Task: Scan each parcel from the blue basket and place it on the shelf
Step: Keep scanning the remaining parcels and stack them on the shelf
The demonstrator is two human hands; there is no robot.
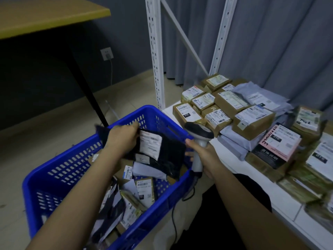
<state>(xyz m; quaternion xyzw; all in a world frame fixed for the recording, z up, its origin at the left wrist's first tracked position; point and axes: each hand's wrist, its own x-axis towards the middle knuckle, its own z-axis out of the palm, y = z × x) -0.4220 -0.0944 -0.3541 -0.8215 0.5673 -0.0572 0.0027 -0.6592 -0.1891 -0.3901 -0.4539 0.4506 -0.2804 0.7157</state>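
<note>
Your left hand (122, 136) pinches the top edge of a black mailer bag (162, 154), fingers curled over it, and holds it up above the blue basket (54, 170) with its white shipping label (150, 144) facing you. Your right hand (203, 156) is wrapped around the pale handle of a barcode scanner (198, 139), whose dark head sits just beside the bag's right edge and tilts toward the label; its black cable (173, 219) hangs down past the basket's near corner.

Below the bag, the basket holds a loose heap of parcels (137, 190), brown boxes and dark bags with labels showing. To your right, the white shelf (286, 212) carries stacked parcels (234, 109): brown cartons, grey poly bags and one pink and black box (277, 147). The shelf's white perforated uprights (154, 51) rise behind the basket, against a grey curtain (270, 42). A yellow-topped worktop (45, 13) stands at the upper left, with a wall socket (107, 53) beneath it.
</note>
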